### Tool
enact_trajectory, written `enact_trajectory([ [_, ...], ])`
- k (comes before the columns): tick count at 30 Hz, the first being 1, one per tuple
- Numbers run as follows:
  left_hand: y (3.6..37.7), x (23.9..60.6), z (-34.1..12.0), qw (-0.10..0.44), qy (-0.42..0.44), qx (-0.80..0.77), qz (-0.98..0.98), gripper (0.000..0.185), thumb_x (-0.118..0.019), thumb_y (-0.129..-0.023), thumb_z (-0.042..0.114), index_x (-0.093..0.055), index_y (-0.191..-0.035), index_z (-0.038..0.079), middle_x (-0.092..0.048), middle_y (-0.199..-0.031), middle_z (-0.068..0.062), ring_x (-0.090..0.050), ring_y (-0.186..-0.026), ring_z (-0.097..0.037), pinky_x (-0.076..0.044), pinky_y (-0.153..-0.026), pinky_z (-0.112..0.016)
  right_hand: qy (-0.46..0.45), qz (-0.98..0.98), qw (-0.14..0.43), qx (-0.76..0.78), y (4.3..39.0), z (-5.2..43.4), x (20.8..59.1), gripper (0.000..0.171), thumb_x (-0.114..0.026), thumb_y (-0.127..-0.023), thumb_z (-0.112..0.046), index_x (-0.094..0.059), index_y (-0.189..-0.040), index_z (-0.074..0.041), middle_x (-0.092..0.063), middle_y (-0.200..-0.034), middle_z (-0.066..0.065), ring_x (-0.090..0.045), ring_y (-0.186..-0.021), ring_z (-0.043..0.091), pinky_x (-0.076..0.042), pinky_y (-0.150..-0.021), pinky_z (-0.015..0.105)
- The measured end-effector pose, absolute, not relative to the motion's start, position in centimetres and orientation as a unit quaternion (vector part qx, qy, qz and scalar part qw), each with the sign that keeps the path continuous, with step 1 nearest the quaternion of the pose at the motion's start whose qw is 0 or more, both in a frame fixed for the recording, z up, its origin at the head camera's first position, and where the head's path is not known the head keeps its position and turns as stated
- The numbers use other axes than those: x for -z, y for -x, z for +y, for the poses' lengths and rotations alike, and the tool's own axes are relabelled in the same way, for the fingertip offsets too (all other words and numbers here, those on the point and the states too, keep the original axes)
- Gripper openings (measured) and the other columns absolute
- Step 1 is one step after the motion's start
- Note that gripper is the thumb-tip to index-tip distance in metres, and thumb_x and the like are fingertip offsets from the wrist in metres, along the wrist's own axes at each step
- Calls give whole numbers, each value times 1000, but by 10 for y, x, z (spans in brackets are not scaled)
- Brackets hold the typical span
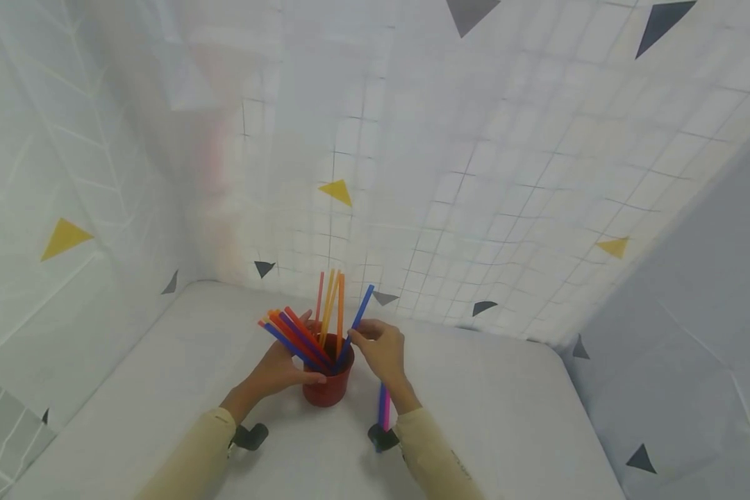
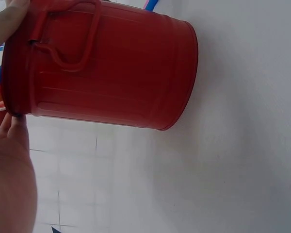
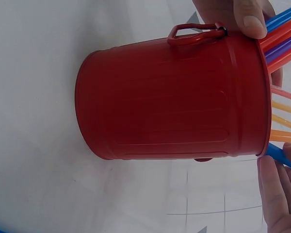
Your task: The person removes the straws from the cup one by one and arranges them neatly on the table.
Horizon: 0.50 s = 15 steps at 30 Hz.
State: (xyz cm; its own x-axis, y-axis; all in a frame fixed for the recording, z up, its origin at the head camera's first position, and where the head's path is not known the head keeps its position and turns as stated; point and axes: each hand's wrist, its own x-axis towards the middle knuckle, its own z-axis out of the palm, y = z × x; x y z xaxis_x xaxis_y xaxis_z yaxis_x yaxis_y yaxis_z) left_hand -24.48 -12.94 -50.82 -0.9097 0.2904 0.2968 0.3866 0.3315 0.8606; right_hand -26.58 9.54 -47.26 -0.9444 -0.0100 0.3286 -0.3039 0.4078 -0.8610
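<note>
A small red metal bucket [image 1: 325,392] with wire handles stands on the white table, holding several colored straws [image 1: 294,337] in red, orange, purple and blue. My left hand [image 1: 277,368] grips its rim from the left, thumb on the near side and fingers behind. In the right wrist view that thumb [image 3: 252,24] presses just below the rim, beside the handle. With thumb and fingers, my right hand [image 1: 381,347] pinches a blue straw [image 1: 364,305] whose lower end is inside the bucket. The right fingertips [image 3: 267,167] are right at the rim.
A blue straw and a pink straw [image 1: 387,410] lie on the table [image 1: 487,417] near my right wrist. Dark wrist cameras [image 1: 251,437] hang below both sleeves. White sheeting [image 1: 444,173] with grid lines and triangles rises behind the table and at both sides.
</note>
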Motion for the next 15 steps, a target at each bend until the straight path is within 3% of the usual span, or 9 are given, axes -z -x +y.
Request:
enact_trajectory([
  [5, 244, 506, -129, 44, 206, 539, -816, 113, -90, -69, 31, -19, -156, 30, -47, -147, -4, -41, -137, -28, -31, -106, -63, -98, -821, 135, -547, 266, 94, 473, 18, -79, -83, -18, -76, -97, -7, -74, -84, -3, -70, -77, 8, -57, -75, 27],
  [15, 244, 507, -130, 43, 205, 540, -815, 113, -90, -68, 33, -19, -155, 32, -47, -147, -4, -40, -137, -28, -31, -105, -64, -107, -816, 166, -543, 272, 97, 465, 13, -79, -83, -20, -76, -94, -13, -73, -85, -5, -69, -79, 8, -57, -77, 30],
])
